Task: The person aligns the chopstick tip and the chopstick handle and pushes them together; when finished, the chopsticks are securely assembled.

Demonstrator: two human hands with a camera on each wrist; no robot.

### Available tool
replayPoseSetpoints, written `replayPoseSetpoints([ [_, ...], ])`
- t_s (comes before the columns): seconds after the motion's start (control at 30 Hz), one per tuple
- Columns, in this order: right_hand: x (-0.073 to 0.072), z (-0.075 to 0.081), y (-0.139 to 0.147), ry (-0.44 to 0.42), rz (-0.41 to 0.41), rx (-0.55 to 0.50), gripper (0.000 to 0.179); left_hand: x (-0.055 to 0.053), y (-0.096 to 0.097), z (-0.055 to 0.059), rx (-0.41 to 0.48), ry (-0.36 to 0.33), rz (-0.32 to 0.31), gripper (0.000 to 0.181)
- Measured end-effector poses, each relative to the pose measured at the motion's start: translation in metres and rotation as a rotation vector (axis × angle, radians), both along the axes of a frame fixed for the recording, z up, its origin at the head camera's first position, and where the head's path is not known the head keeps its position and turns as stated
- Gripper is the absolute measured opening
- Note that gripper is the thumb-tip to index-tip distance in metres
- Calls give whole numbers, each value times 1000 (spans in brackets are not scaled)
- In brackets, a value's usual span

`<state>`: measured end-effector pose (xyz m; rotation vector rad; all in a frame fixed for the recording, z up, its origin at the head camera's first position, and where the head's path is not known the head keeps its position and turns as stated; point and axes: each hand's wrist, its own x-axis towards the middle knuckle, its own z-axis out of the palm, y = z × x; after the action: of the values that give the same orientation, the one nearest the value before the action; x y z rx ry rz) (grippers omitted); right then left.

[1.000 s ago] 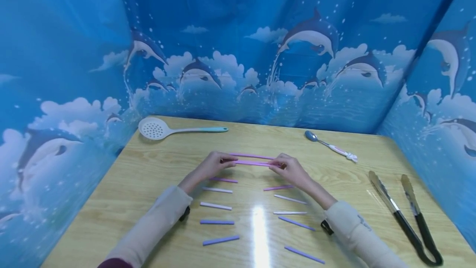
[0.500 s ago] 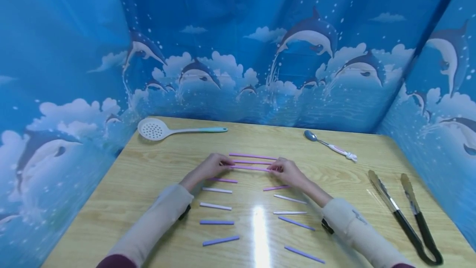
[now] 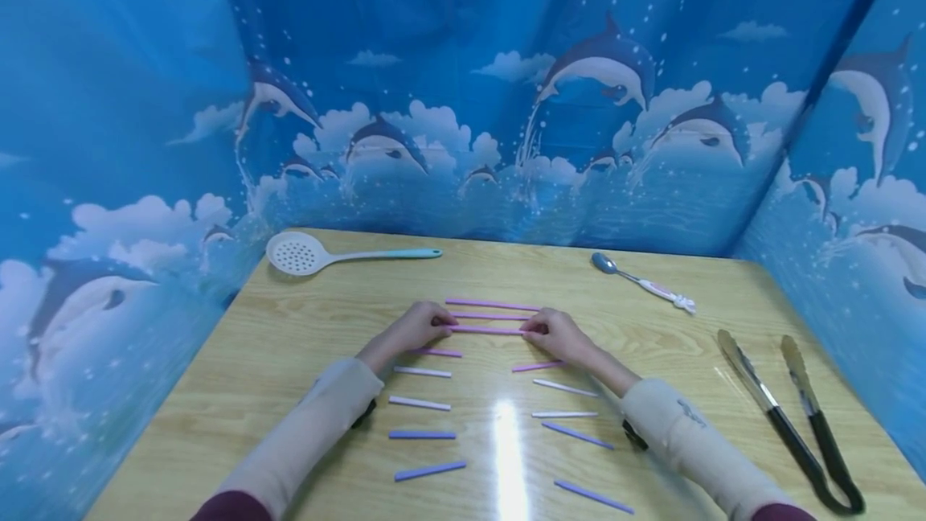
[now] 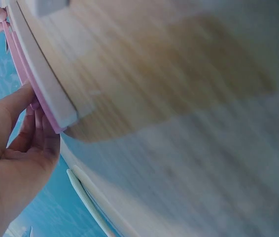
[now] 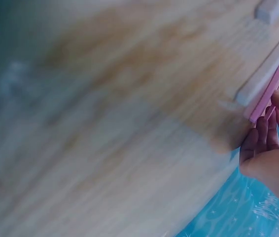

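A slim pink stick (image 3: 486, 330) spans the gap between my two hands, lying level over the table. My left hand (image 3: 422, 326) pinches its left end between thumb and fingers; my right hand (image 3: 561, 336) pinches the right end. Just beyond it lie two more long pink sticks, a middle one (image 3: 492, 317) and a far one (image 3: 493, 305), roughly parallel. In the left wrist view the left hand (image 4: 23, 136) has its thumb against a pink stick (image 4: 45, 101), fingers curled below. The right wrist view has the right hand (image 5: 272, 148) at the end of a pink stick (image 5: 273, 94).
Short pink, white and blue sticks lie in two columns nearer me, including a left blue stick (image 3: 430, 470) and a right blue stick (image 3: 593, 497). A slotted skimmer (image 3: 298, 253), a spoon (image 3: 644, 283) and tongs (image 3: 792, 416) rest around the wooden table (image 3: 304, 320). Dolphin-print curtains surround it.
Both hands have moved the held pink stick slightly toward me, away from the other two long ones. The middle pink stick, earlier hidden behind it, now shows separately.
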<state>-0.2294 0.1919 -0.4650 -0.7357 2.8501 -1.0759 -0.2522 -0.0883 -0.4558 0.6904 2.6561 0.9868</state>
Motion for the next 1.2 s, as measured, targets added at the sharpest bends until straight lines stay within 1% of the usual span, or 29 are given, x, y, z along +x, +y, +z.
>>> replayPoseSetpoints([
  [0.3, -1, 1, 0, 13, -6, -11, 7, -2, 0, -1, -9, 7, 21, 16],
  [0.47, 0, 2, -1, -3, -12, -12, 7, -2, 2, -1, -27, -17, 50, 15],
  [0.57, 0, 1, 0, -10, -16, -10, 7, -3, 2, -2, -25, -24, 49, 16],
  [0.77, -1, 0, 2, -28, -14, -12, 7, -3, 2, -2, -12, -12, 22, 16],
  [1.03, -1, 0, 2, -48, -20, -8, 8, -3, 3, -1, -23, -39, 45, 17],
  [1.2, 0, 3, 4, -70, -26, -33, 11, -2, 2, -1, -18, -36, 47, 19],
])
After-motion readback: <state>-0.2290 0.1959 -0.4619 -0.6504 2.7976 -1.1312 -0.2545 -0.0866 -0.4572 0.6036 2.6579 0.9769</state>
